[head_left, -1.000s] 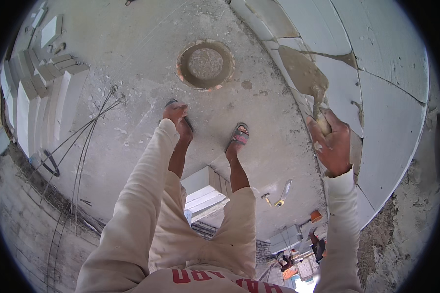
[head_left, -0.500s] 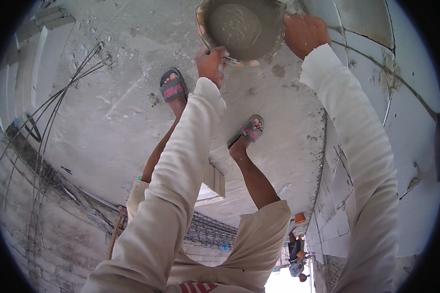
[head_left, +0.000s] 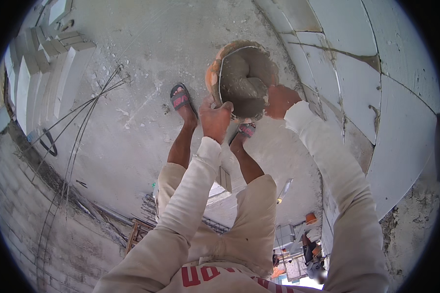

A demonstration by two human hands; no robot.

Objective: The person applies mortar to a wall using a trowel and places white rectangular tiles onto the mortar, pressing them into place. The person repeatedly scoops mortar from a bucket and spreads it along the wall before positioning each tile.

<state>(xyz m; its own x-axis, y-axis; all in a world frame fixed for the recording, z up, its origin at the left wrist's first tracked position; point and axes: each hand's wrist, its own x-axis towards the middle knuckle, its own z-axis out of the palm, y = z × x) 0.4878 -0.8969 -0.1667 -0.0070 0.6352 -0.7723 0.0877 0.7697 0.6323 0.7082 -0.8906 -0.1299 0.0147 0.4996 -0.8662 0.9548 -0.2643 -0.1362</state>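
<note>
An orange bucket [head_left: 213, 74], crusted with grey on its rim, hangs between my two hands above the concrete floor. Wet grey mortar [head_left: 237, 90] lies inside it, heaped unevenly with a fold across the middle. My left hand [head_left: 216, 119] is closed on the near left part of the rim, thumb over the edge. On the right side, my right hand [head_left: 281, 101] grips the rim too, its fingertips partly hidden. The bucket looks tilted, its mouth facing up toward me. Below it, my right foot in a dark sandal [head_left: 246, 130] is partly covered.
A wall of large pale blocks [head_left: 349, 34] runs along the right. Pale blocks [head_left: 46, 80] are stacked at the upper left, with thin bent rods [head_left: 85, 110] beside them. Behind me are a small orange bucket [head_left: 311, 218], another person [head_left: 312, 251] and a block [head_left: 222, 181].
Both hands have brought the bucket closer to my body, and it has tilted. The mortar surface has gone from a smooth swirl to a folded heap. More of the block wall shows.
</note>
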